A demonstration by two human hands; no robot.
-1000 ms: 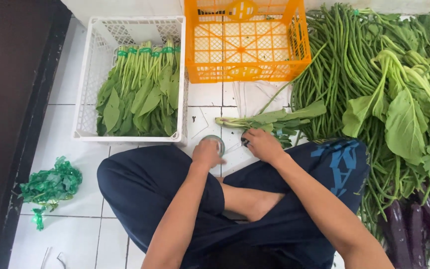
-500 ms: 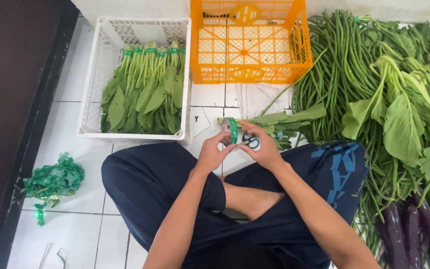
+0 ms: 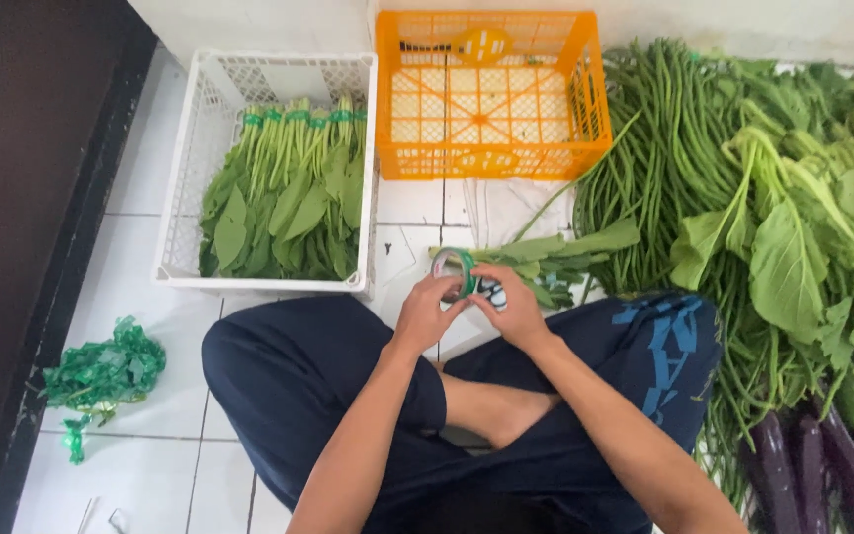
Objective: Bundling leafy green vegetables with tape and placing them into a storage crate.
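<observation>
The roll of green tape sits between both hands, just above the person's crossed legs, and everything else can be placed from it. The left hand holds the roll from below and from the left, its fingers closed on the ring. The right hand is on the roll's right side, its fingers pinched at the rim, seemingly on the tape's loose end, though that end is too small to see well. The roll stands on edge, its hole facing partly up toward the camera. Both hands touch it, so neither is nearer. Just behind the roll, a small bunch of leafy stalks lies on the tiled floor, its long side running left to right. Up and left of the roll is a white crate holding leafy bundles tied at the top with green bands. Straight behind the roll is an orange crate. To the right lie long green beans, big leafy greens and purple eggplants. Far left and below is a heap of green tape scraps.
</observation>
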